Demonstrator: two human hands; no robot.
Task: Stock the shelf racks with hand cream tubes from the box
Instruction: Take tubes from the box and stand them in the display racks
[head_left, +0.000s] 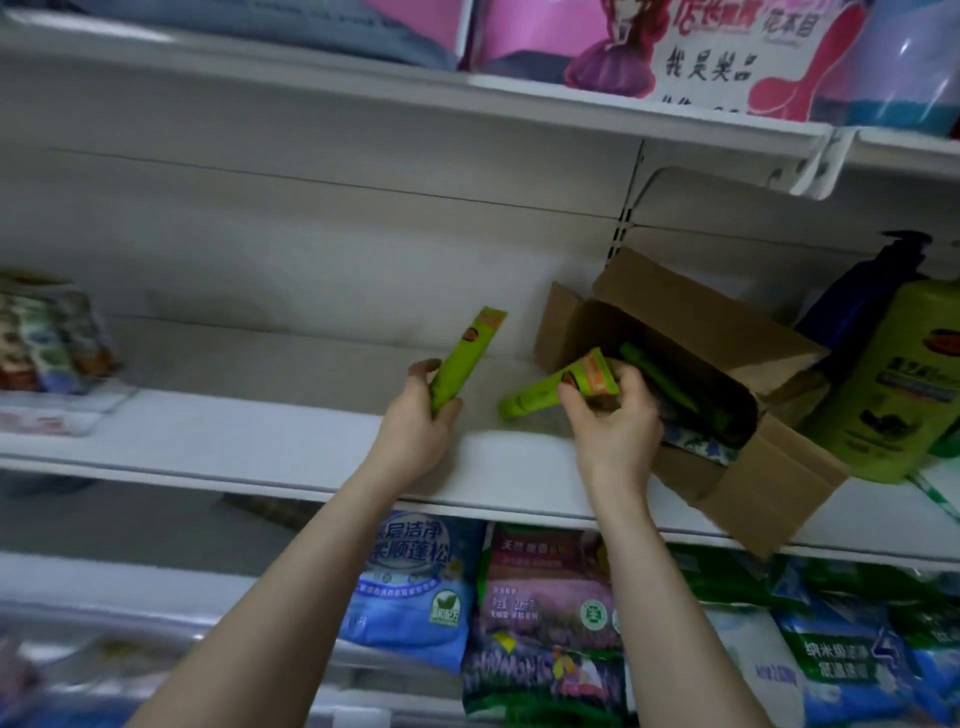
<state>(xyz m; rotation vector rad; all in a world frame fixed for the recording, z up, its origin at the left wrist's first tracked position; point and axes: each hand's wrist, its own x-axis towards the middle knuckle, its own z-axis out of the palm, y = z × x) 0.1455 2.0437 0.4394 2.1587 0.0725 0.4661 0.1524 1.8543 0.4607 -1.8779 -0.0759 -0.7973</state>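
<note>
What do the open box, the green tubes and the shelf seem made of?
Open box: brown cardboard, matt, with folded flaps. Green tubes: probably soft plastic, slightly glossy, with flat crimped ends. Shelf: likely painted metal, smooth white; uncertain.

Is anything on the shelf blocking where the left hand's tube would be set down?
Nothing visible. The shelf is bare beneath the left hand and its tube; the cardboard box stands off to the right, packets far left. The right hand holds a second tube beside the box, apart.

Your left hand grips green tube left of box; right hand pinches second tube at box mouth.
</note>
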